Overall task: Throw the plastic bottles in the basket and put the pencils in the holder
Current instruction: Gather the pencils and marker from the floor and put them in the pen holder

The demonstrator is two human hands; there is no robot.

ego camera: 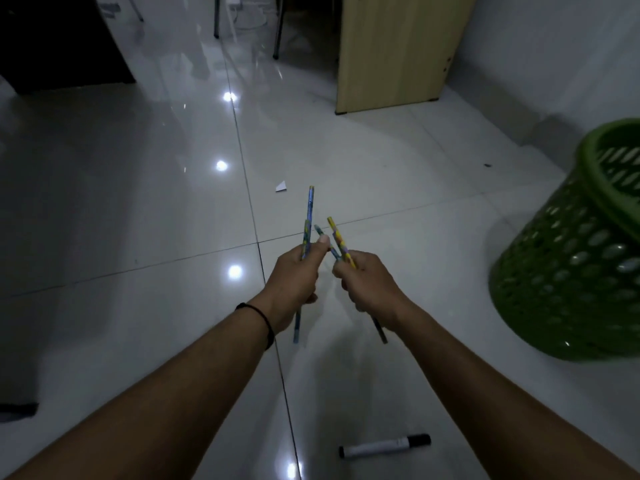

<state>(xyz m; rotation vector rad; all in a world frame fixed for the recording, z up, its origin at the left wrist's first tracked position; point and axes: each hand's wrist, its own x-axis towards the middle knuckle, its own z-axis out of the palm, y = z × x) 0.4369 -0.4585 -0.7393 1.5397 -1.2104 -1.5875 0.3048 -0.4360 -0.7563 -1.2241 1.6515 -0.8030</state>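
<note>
Both hands grip patterned pencils: left hand [294, 278] clenches two, right hand [367, 284] two more. No holder is visible. The green basket [568, 271] stands right of them, contents unseen; pencils remain unplaced.

- We note a glossy white tiled floor [138, 209] with bright light spots reflected in it
- We log a black-and-white marker [384, 446] lying flat on the floor, near the bottom edge
- We count one small white paper scrap [281, 186] on a tile, mid-floor
- We record a light wooden cabinet [398, 50] standing at the top right
- We list thin metal chair legs [277, 32] just left of it
</note>
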